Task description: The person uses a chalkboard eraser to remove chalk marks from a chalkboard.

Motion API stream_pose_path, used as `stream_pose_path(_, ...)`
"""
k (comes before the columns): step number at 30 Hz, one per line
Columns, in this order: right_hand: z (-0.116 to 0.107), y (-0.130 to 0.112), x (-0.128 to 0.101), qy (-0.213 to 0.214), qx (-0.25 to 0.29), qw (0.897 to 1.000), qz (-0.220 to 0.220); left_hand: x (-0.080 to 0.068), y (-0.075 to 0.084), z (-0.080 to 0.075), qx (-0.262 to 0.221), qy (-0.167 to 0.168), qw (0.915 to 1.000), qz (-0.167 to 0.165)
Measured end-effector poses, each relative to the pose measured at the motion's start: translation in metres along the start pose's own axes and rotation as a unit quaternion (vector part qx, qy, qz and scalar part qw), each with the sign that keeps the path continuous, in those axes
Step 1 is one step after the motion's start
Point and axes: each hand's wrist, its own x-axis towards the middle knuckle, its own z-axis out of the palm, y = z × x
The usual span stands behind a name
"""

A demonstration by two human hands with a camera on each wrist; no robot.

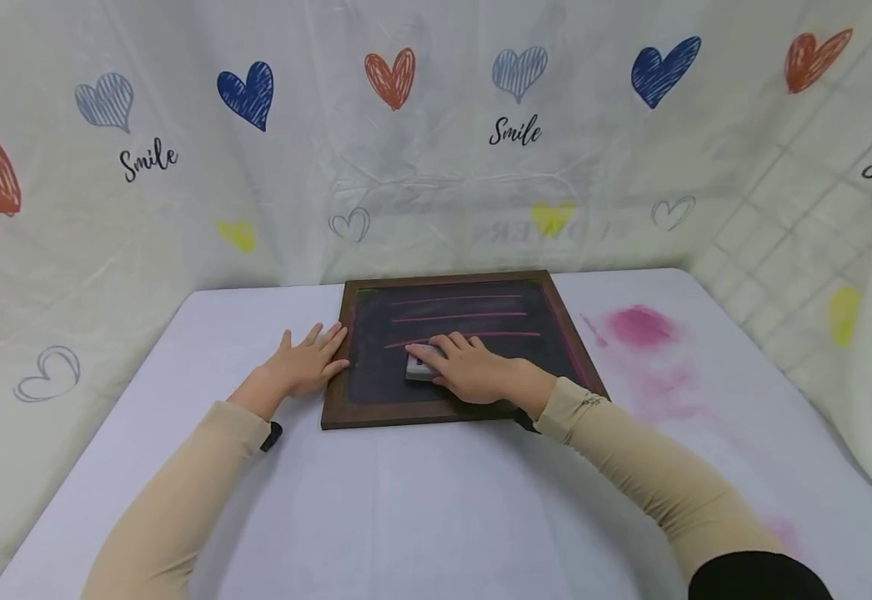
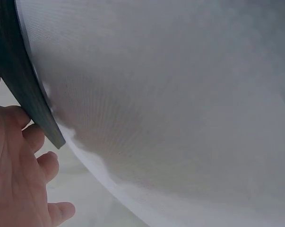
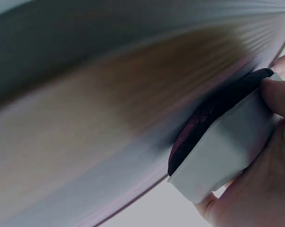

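A small chalkboard point(image 1: 379, 385) in a brown wooden frame lies on the white-covered table, with several pink chalk lines across its upper half. My left hand point(image 1: 304, 364) has its fingers spread, their tips touching the frame's left side; the left wrist view shows them along the frame's edge point(image 2: 20, 71). Over the middle of the board, my right hand point(image 1: 478, 372) grips a light grey chalkboard eraser point(image 1: 418, 369), just under the lowest line. In the right wrist view, the eraser point(image 3: 222, 146) has a dark pad with pink chalk dust on it.
A pink chalk smear point(image 1: 640, 326) marks the white tablecloth point(image 1: 436, 508) right of the board, with fainter patches below it. Behind the table hangs a white curtain point(image 1: 436, 167) printed with hearts and the word Smile. Something black point(image 1: 759, 577) shows at the lower right.
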Motion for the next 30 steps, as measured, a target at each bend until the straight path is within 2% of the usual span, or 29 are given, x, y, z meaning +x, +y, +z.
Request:
stream_pose_path(5, 0.002, 0.029, -0.034, 0.026, 0.011, 0.999, 0.021, -0.001, -0.001, -0.003, -0.002, 0.000, 1.0000, -0.001)
stream_pose_path(11, 0.008, 0.061, -0.072, 0.044, 0.021, 0.997, 0.053, 0.003, -0.006, 0.002, -0.010, -0.003, 0.9999, -0.001)
stream_pose_path(17, 0.007, 0.078, -0.102, 0.069, 0.045, 0.994, 0.070, 0.005, -0.005, 0.003, -0.005, -0.009, 0.9999, -0.003)
stream_pose_path(24, 0.007, 0.080, -0.098, 0.071, 0.056, 0.994, 0.059, 0.004, -0.004, 0.001, -0.002, -0.008, 1.0000, -0.004)
stream_pose_path(30, 0.004, 0.069, -0.076, 0.036, 0.058, 0.996, 0.061, 0.004, -0.003, 0.002, -0.003, -0.003, 1.0000, 0.002)
